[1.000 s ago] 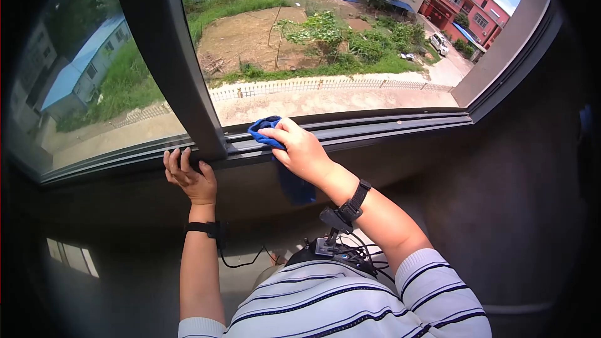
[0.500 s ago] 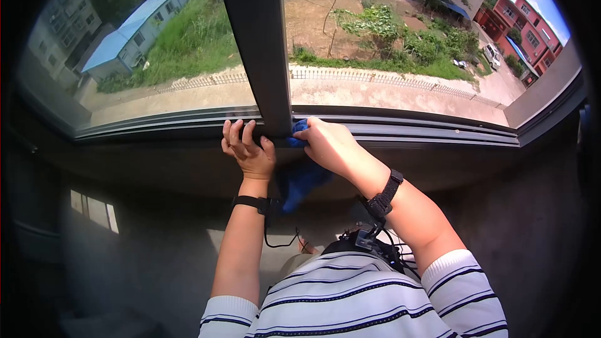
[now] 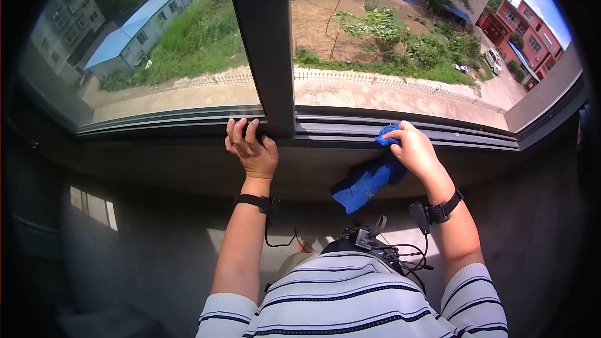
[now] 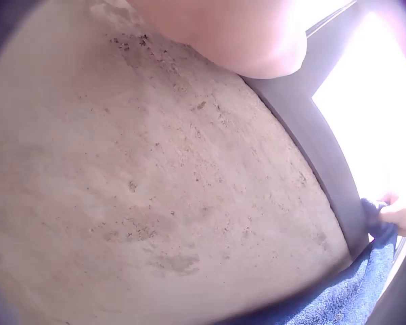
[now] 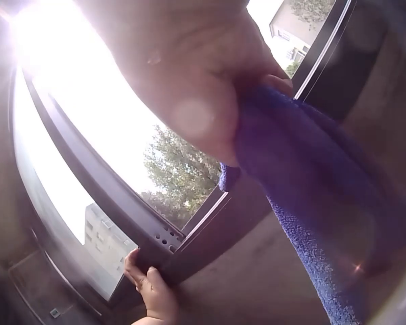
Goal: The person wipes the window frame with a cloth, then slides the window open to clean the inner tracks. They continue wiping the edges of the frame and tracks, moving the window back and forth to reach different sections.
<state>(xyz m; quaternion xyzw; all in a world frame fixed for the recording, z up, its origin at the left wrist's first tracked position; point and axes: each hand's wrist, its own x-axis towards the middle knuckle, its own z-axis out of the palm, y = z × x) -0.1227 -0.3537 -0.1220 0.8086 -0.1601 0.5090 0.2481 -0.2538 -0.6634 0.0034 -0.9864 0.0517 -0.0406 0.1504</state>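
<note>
My right hand (image 3: 417,152) pinches a bunched part of a blue cloth (image 3: 358,194) at the window track (image 3: 332,130), right of the dark upright sash (image 3: 268,50). The rest of the cloth hangs below the ledge. In the right wrist view the towelling cloth (image 5: 311,162) drapes down from under the palm. My left hand (image 3: 253,150) rests at the lower frame just left of the sash, fingertips over the edge and thumb near the foot of the upright. In the left wrist view, a stained bare wall (image 4: 169,183) lies below that hand.
Left of the upright, a glass pane (image 3: 175,44) covers the view; fields and buildings stand outside. A cable and small device (image 3: 369,238) sit at the person's waist. The rough wall drops below the ledge to the floor.
My right hand first wiped left along the track to the foot of the upright, then slid right with the cloth. My left hand stays at the frame while the head view has shifted.
</note>
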